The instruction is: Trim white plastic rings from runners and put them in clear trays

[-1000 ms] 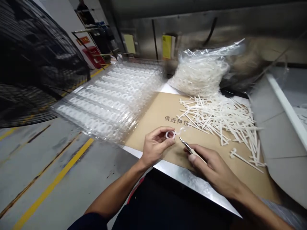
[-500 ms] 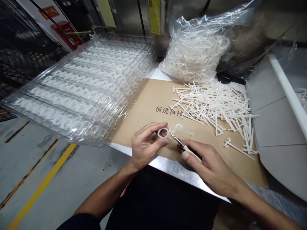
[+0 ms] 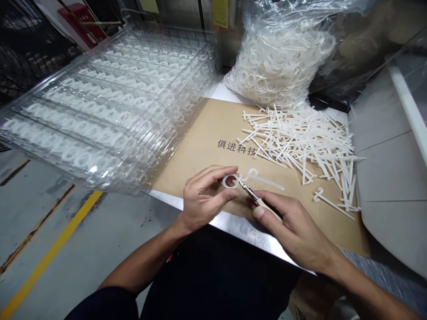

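Note:
My left hand [image 3: 208, 193] pinches a white plastic ring [image 3: 230, 181] by its edge between thumb and fingers, above the brown cardboard sheet [image 3: 190, 153]. In my right hand [image 3: 290, 224] is a pair of nippers [image 3: 258, 199] with a beige handle and slim metal jaws. The jaw tips are at the ring's right side; whether they touch it I cannot tell. Just beyond the tips is a white plastic sprue [image 3: 267, 181], hooked at one end with a long straight stem. I cannot tell whether it is still joined to the ring.
A pile of white sprues [image 3: 300, 138] covers the sheet's right part, with one loose sprue [image 3: 333, 204] nearer. Behind stands a clear bag of rings [image 3: 276, 66]. Stacked clear trays [image 3: 110, 106] filled with white rings overhang at left. A grey bin wall [image 3: 387, 164] rises on the right.
The sprue by the nippers has shifted slightly right and shows more sharply than before. Both hands keep nearly the same pose, and the camera view has tilted slightly down.

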Tool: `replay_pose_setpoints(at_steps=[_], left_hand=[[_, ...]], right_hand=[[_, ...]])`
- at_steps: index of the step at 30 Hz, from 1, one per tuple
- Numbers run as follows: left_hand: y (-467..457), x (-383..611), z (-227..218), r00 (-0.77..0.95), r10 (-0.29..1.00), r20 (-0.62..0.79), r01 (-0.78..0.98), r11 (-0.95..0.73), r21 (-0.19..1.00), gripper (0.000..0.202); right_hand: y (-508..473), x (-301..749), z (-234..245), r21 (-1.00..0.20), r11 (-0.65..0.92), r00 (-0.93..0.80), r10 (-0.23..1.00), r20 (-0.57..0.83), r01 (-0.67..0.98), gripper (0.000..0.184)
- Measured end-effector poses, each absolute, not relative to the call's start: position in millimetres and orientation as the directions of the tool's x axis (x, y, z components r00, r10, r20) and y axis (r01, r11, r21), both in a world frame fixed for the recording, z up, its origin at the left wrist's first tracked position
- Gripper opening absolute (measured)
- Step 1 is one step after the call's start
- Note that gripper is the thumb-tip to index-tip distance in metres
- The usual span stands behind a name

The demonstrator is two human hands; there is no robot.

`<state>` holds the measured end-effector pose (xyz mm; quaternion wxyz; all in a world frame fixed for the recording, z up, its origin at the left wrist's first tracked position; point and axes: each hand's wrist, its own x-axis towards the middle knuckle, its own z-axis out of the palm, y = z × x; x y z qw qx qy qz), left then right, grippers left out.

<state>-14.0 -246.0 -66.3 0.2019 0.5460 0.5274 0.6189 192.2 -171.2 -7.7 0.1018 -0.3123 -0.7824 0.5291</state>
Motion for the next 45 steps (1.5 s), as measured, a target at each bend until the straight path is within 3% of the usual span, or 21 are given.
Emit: replay_pose_setpoints(at_steps=[7,12,14,21,30,45], left_hand=[[-246.6,-13.6,-63.5,-0.296,0.829,0.475,0.333,-0.377,0.864,0.045],[-249.2,-11.1,-66.2,-0.332,0.877,0.348,0.212,-0.29,0.933,0.056],[-250.1,-9.7,-66.1,-0.367,0.871,0.327,0.191,-0.273,0.943,0.052],[-252.1,-7.9,-64.4,-0.395,0.848,0.352,0.226,-0.282,0.932,0.031],[-252.2,-8.3,-68.3,-0.385,0.838,0.387,0.248,-0.31,0.918,0.035],[-252.4,-7.9,-67.2,-0.37,0.827,0.423,0.272,-0.339,0.901,0.035]], right_hand=[[-172.6,193.4,-8.8,-0.909,0.201,-0.792,0.581,-0.188,0.364,0.026],[-173.4,193.8,-8.9,-0.911,0.185,-0.792,0.576,-0.204,0.37,0.03],[-173.7,194.4,-9.5,-0.913,0.175,-0.787,0.581,-0.206,0.369,0.031],[-175.2,196.4,-12.6,-0.928,0.09,-0.784,0.568,-0.25,0.361,0.03],[-177.0,198.0,-13.7,-0.94,-0.024,-0.788,0.537,-0.3,0.342,0.032],[-177.7,197.0,-13.4,-0.942,-0.026,-0.791,0.536,-0.297,0.336,0.035]])
